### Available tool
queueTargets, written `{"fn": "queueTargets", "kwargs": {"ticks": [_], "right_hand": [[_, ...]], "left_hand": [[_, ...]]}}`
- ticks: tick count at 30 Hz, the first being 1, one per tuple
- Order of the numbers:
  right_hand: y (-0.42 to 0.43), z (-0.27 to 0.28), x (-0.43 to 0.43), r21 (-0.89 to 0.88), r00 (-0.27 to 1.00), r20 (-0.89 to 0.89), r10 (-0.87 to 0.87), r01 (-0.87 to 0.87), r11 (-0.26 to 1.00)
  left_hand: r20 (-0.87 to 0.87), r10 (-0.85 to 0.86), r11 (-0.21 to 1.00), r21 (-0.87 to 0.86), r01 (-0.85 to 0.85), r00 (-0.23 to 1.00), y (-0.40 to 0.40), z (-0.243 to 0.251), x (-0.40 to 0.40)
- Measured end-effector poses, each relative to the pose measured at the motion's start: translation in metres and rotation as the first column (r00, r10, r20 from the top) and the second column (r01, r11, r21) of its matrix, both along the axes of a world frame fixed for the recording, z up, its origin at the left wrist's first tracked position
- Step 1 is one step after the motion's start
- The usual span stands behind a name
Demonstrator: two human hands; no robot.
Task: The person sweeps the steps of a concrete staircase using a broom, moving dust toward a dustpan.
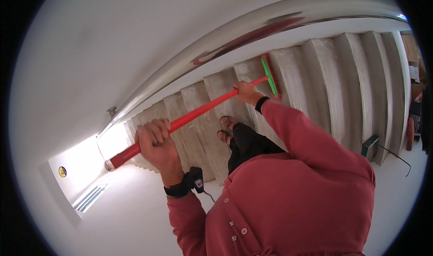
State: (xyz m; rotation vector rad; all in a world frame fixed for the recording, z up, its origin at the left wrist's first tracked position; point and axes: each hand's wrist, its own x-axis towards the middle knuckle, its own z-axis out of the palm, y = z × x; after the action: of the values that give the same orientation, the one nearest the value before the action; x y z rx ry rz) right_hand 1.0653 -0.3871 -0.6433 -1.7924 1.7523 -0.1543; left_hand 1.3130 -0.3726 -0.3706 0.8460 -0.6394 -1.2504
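Observation:
My left hand (pixel 157 146) is wrapped around the upper part of a red broom handle (pixel 203 110), near its end. Lower down the same handle, my right hand (pixel 248 93) grips it close to the broom head. That green broom head (pixel 269 76) with red bristles lies across a stair tread, near the side below the handrail. Both wrists wear black bands, and a small dark device (pixel 197 180) with a cable is on the left one. My sandalled feet (pixel 226 127) stand on a concrete step between the two arms.
A shiny metal handrail (pixel 236 43) runs along the wall. Concrete stairs (pixel 321 80) stretch to both sides. At right, a green dustpan (pixel 369 145) with a thin wire handle rests on a step. Cardboard boxes (pixel 410 48) and other items stand beyond the stairs. Bright light enters at left.

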Motion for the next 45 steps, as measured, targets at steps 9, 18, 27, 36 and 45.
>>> {"fn": "queueTargets", "kwargs": {"ticks": [9,18,27,36,45], "right_hand": [[0.004,0.008,0.064,0.040,0.867,0.151,0.475,-0.486,0.873],[0.004,0.034,0.131,0.020,0.832,0.277,0.481,-0.505,0.863],[0.039,0.071,0.082,0.014,0.893,0.214,0.396,-0.408,0.913],[0.055,0.018,0.031,0.153,0.954,0.300,0.021,-0.070,0.986],[0.034,0.047,0.144,-0.146,0.853,0.386,0.352,-0.320,0.936]], "left_hand": [[0.061,0.419,0.881,0.215,-0.421,0.906,0.054,0.011,0.049],[0.238,0.522,0.824,0.109,-0.556,0.819,0.060,0.061,0.078],[0.081,0.411,0.907,0.064,-0.416,0.908,0.074,0.053,0.088],[0.105,0.254,0.956,0.126,-0.266,0.962,0.067,0.013,0.017],[0.433,0.415,0.903,-0.092,-0.419,0.800,0.106,0.077,0.050]]}}
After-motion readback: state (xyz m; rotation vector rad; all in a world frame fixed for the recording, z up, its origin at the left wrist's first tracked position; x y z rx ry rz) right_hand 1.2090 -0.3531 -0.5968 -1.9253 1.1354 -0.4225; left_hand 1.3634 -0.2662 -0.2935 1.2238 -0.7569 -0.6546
